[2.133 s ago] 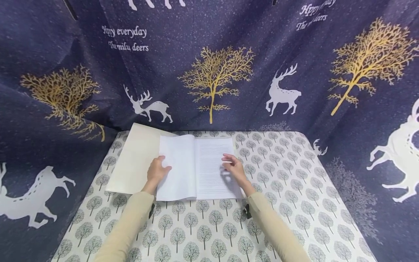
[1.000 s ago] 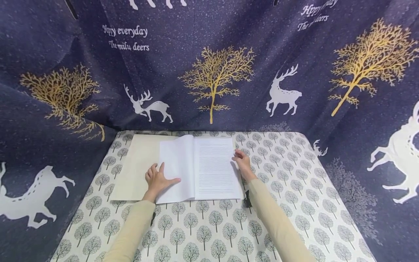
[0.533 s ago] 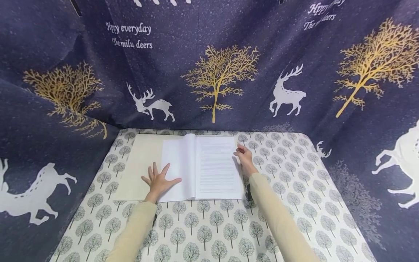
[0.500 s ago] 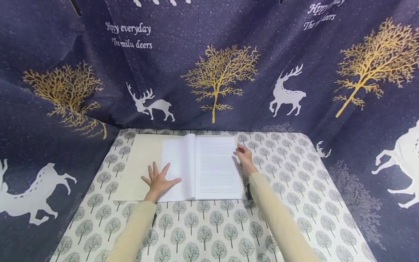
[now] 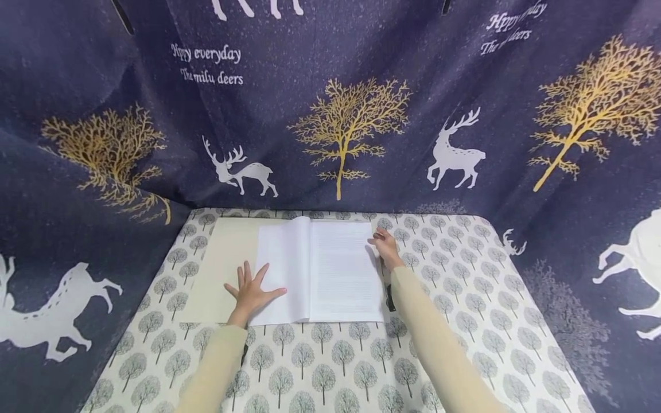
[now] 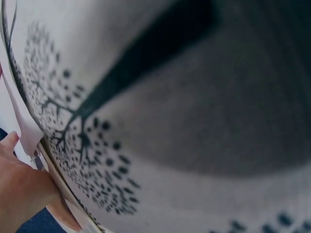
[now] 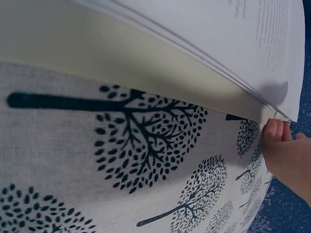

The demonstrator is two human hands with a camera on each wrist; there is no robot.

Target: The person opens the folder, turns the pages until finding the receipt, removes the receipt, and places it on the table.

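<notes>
An open book lies at the back of the table, with a cream cover (image 5: pixel 214 275) spread out on its left. Its left page (image 5: pixel 279 246) is blank and bulges near the spine; its right page (image 5: pixel 343 269) carries lines of print. My left hand (image 5: pixel 252 295), fingers fanned out, rests across the left page and the cover; only part of it shows in the left wrist view. At the book's right edge is my right hand (image 5: pixel 386 246). In the right wrist view its curled fingers (image 7: pixel 279 130) meet the page edges near the far corner; whether they pinch a page I cannot tell.
A white cloth with a tree print (image 5: pixel 325 367) covers the table. Behind it hangs a dark blue curtain (image 5: pixel 310 143) with deer and golden trees. A dark object (image 5: pixel 389 298) shows by the right wrist.
My left hand has gone from holding the left page edge to lying spread on page and cover, and the cover now lies flat. My right hand has moved from over the print to the right edge.
</notes>
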